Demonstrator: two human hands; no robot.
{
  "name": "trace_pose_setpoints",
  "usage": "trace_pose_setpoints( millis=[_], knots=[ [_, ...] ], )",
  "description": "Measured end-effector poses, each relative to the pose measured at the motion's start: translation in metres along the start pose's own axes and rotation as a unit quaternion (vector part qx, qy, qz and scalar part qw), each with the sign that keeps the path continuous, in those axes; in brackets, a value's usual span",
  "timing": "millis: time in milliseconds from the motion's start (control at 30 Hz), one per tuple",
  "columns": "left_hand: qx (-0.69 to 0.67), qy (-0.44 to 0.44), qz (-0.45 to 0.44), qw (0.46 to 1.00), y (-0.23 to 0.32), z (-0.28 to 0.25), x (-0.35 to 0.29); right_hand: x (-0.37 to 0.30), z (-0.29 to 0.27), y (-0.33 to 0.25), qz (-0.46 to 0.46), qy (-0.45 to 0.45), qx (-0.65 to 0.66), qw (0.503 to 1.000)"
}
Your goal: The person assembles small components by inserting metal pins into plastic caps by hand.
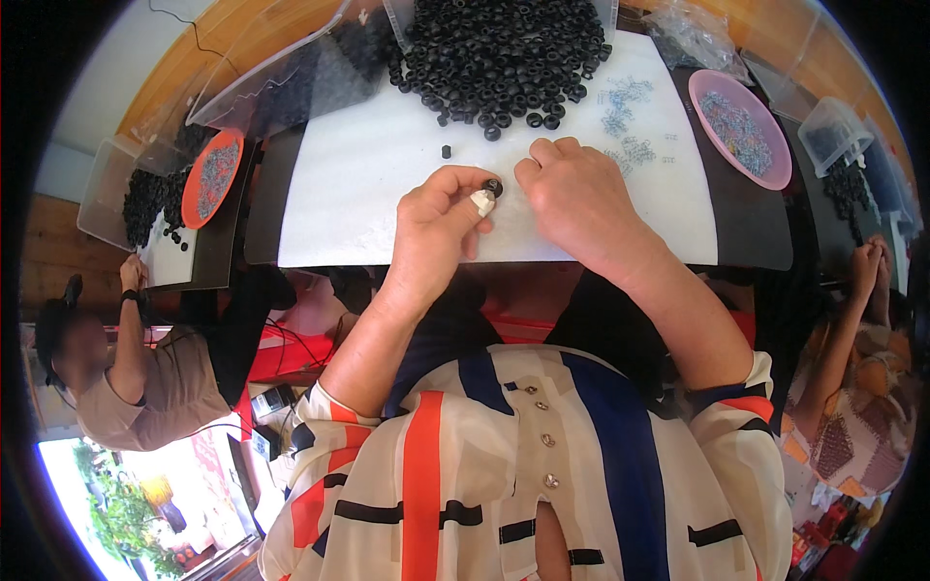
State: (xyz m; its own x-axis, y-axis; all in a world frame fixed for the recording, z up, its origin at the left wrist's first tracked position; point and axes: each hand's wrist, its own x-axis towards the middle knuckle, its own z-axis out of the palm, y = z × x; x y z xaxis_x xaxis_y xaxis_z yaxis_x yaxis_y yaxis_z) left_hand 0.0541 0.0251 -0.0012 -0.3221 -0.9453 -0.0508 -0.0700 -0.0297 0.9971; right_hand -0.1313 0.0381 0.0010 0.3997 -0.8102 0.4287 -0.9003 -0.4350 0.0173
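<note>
Over the white sheet, my left hand (434, 225) pinches a small round black plastic piece (494, 186) between thumb and index finger. A white wrap (482, 201) covers the tip of that thumb. Just to the right, my right hand (581, 203) is closed with its fingertips turned down toward the black piece, a short gap apart from it. Whatever its fingers hold is hidden behind them. A single small black cylinder (447, 152) lies on the sheet beyond my left hand. Small metal springs (635, 153) are scattered beyond my right hand.
A heap of black plastic pieces (499, 58) spills from a clear bin at the far side of the white sheet (339, 194). A pink bowl (697, 92) of small metal parts stands right; an orange bowl (189, 208) stands left. Other people work at both sides.
</note>
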Motion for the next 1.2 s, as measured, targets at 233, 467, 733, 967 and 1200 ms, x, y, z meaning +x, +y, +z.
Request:
trace_pose_setpoints(
  millis=[233, 467, 733, 967, 1200],
  knots=[
    [-0.021, 0.031, 0.026, 0.999, -0.003, 0.004, 0.003, -0.002, 0.003, -0.003, 0.017, 0.018, -0.017, 1.0],
    [-0.027, 0.012, 0.035, 0.999, -0.003, 0.008, 0.007, -0.008, 0.004, 0.005, 0.013, 0.036, 0.04, 0.998],
    [-0.007, -0.004, 0.023, 1.0, 0.001, 0.017, 0.014, -0.008, 0.0, 0.023, 0.115, 0.117, 0.264, 0.951],
    [0.022, -0.028, 0.027, 0.999, 0.004, 0.024, 0.02, -0.001, -0.004, 0.029, 0.172, 0.092, 0.536, 0.821],
    [-0.047, -0.042, -0.008, 0.998, 0.005, 0.031, 0.021, -0.005, 0.0, 0.022, 0.195, 0.086, 0.572, 0.792]
  ],
)
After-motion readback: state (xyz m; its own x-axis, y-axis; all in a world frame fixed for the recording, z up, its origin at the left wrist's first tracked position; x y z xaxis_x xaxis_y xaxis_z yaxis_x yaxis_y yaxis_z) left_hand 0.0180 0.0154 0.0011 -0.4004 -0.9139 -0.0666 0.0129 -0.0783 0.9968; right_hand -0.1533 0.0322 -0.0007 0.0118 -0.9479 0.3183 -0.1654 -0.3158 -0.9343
